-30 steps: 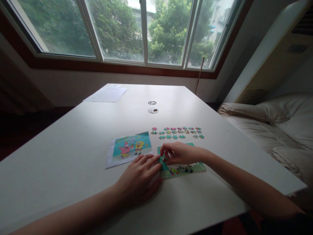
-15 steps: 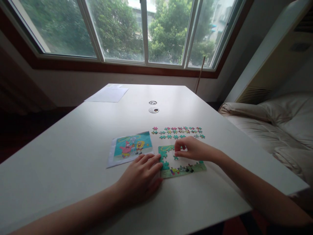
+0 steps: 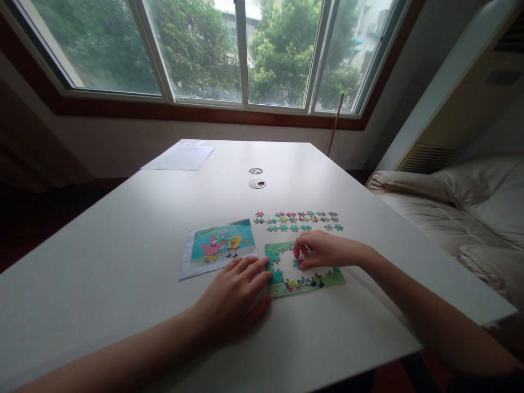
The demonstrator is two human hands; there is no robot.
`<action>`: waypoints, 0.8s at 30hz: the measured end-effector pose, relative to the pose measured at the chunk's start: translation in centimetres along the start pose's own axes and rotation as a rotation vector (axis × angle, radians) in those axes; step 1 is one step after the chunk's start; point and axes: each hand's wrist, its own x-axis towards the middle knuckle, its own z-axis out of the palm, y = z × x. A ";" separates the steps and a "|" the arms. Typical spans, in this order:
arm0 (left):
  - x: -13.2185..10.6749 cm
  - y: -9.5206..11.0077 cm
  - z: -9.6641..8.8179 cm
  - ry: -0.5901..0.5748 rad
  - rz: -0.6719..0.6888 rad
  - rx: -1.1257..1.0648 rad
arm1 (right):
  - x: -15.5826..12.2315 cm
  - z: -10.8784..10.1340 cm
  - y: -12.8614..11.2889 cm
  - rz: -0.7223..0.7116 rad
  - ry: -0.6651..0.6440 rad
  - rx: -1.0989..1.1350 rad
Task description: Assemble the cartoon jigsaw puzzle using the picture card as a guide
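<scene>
A partly filled jigsaw puzzle [image 3: 282, 288] lies on the white table, its edge pieces joined around a bare white middle. My left hand [image 3: 241, 284] rests flat, fingers stretched out, with its fingertips at the puzzle's left edge. Over the middle of the puzzle, my right hand [image 3: 321, 250] pinches a small green and pink puzzle piece [image 3: 297, 263], partly hidden by the fingers. Beyond the puzzle, loose puzzle pieces [image 3: 289, 220] are laid out in rows. Left of it lies a printed cartoon picture [image 3: 221, 244] on white paper.
White paper sheets [image 3: 180, 158] lie at the table's far left. Two round cable-hole covers [image 3: 257, 184] sit in the table [image 3: 123, 229]. A beige sofa [image 3: 442, 202] stands to the right, and a window [image 3: 196, 54] is ahead.
My right hand has shifted slightly to the right over the puzzle, with the piece turned between its fingers so that pink now shows. My left hand stays in place.
</scene>
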 end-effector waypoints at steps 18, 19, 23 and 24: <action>0.1 0.1 -0.4 -0.011 0.002 0.009 | 2.2 3.5 -1.4 -0.007 0.260 0.290; 0.2 0.2 -0.4 -0.005 0.005 0.009 | 2.2 3.5 -1.5 0.004 0.262 0.277; 0.2 0.2 -0.4 0.002 0.002 0.008 | 2.3 3.4 -1.6 0.016 0.286 0.240; 0.2 0.2 -0.4 0.000 0.000 0.006 | 2.3 3.4 -1.7 0.015 0.296 0.233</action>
